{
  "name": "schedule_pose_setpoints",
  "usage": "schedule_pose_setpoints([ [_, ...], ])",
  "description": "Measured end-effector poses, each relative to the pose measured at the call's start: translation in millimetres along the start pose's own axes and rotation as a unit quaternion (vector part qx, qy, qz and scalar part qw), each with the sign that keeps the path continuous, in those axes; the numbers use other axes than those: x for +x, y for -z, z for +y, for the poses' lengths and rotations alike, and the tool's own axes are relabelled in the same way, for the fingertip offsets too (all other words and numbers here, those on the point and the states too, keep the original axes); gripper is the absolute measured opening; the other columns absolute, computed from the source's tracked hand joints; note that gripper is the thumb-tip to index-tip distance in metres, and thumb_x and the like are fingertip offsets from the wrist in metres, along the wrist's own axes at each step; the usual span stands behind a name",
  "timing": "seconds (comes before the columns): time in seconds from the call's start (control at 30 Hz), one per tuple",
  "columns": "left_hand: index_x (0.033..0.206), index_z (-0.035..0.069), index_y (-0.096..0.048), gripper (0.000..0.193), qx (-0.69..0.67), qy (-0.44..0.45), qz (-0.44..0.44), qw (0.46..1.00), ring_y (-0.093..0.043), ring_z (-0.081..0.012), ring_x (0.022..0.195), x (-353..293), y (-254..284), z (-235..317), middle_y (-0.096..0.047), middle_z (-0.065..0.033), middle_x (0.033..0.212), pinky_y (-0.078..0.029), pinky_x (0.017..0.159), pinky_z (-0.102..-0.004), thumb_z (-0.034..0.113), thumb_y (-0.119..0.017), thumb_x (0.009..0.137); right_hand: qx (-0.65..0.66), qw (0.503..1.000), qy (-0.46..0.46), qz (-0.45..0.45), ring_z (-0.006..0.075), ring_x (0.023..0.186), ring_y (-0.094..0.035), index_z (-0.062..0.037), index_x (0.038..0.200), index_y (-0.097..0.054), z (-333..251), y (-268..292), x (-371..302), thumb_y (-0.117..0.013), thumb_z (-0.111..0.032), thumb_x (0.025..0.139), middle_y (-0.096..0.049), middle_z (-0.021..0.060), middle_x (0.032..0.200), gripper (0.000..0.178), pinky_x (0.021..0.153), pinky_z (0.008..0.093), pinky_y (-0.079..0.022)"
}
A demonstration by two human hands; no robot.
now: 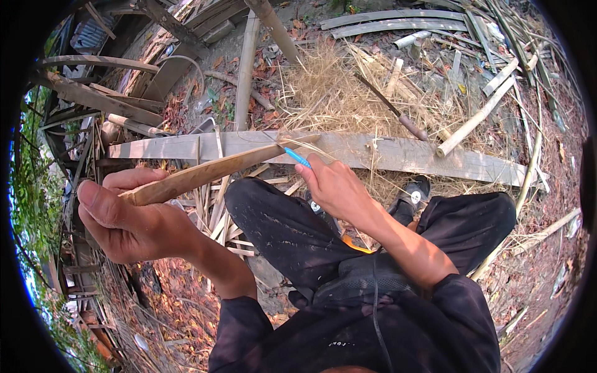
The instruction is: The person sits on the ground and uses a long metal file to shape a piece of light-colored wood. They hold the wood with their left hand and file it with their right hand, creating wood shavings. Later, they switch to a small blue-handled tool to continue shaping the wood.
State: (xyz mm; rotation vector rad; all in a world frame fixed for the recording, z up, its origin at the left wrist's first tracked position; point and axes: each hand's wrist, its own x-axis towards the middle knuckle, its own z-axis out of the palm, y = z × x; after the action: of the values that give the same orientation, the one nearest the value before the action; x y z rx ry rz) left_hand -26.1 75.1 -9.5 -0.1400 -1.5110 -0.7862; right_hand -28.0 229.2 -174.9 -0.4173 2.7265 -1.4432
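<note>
My left hand [140, 221] is closed round the near end of a long brown strip of split bamboo or wood [211, 176], thumb on one side and fingers on the other. The strip slants up to the right, its far end over a grey plank [385, 152]. In my right hand [341, 186] is a small knife with a bright blue handle [296, 156]. Its thin blade, hard to make out, meets the strip near the far end. Pale thin slivers curl beside my right knuckles.
Beyond the plank lies a heap of straw-coloured shavings [323, 87]. A long dark blade with a wooden handle [413, 126] rests there, beside a pale bamboo pole [476, 118]. Curved slats [392, 26] lie far right; stacked boards [99, 99] stand at left. My bent knees flank the near side.
</note>
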Motion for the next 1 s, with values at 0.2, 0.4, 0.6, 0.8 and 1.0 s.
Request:
schedule_pose_setpoints([
  [0.2,0.072,0.002,-0.049,0.039,0.022,0.001,0.017,1.0,-0.048,-0.0118,0.04,-4.8,3.2,-4.1,-0.052,-0.0074,0.048,-0.037,0.041,-0.0197,0.032,-0.046,0.097,-0.039,0.997,-0.06,-0.03,0.0471,0.072,-0.06,0.0022,0.089,-0.058,61.2,-17.4,26.1,-0.039,-0.033,0.097,-0.06,0.0292,0.071,0.041,0.064,0.0551,-0.047],
  [0.4,0.07,0.001,-0.047,0.038,0.048,-0.025,0.015,0.998,-0.048,-0.0113,0.035,2.0,2.2,-11.0,-0.052,-0.0092,0.045,-0.035,0.033,-0.0176,0.028,-0.045,0.096,-0.103,0.994,-0.044,-0.004,0.044,0.076,-0.062,0.0017,0.089,-0.062,108.2,-56.8,50.4,-0.038,-0.035,0.097,-0.061,0.0281,0.074,0.044,0.07,0.0496,-0.051],
  [0.6,0.073,-0.001,-0.049,0.04,0.013,-0.062,0.009,0.998,-0.047,-0.0108,0.035,4.4,8.1,-16.4,-0.051,-0.0082,0.046,-0.036,0.032,-0.0184,0.03,-0.043,0.097,-0.184,0.967,-0.159,-0.08,0.0371,0.096,-0.06,0.0014,0.094,-0.063,203.7,-73.0,43.0,-0.031,-0.037,0.098,-0.061,0.0261,0.095,0.05,0.085,0.0463,-0.048],
  [0.8,0.071,0.003,-0.048,0.036,0.024,0.015,0.029,0.999,-0.049,-0.0117,0.043,12.0,10.2,-35.8,-0.051,-0.0069,0.049,-0.039,0.043,-0.0217,0.03,-0.047,0.095,-0.038,0.985,-0.119,-0.116,0.0339,0.072,-0.062,0.002,0.101,-0.054,157.8,-64.7,25.4,-0.03,-0.042,0.099,-0.06,0.0184,0.07,0.05,0.068,0.0466,-0.05],
  [1.0,0.068,0.004,-0.048,0.038,0.049,0.022,0.052,0.997,-0.049,-0.0122,0.043,14.2,10.4,-47.4,-0.051,-0.0067,0.049,-0.04,0.043,-0.0223,0.031,-0.048,0.094,0.452,0.86,-0.22,0.085,0.0139,0.041,-0.033,-0.0054,0.085,-0.045,131.3,-3.5,41.3,-0.033,-0.045,0.099,-0.037,0.0018,0.054,0.044,0.04,0.0314,-0.03],
])
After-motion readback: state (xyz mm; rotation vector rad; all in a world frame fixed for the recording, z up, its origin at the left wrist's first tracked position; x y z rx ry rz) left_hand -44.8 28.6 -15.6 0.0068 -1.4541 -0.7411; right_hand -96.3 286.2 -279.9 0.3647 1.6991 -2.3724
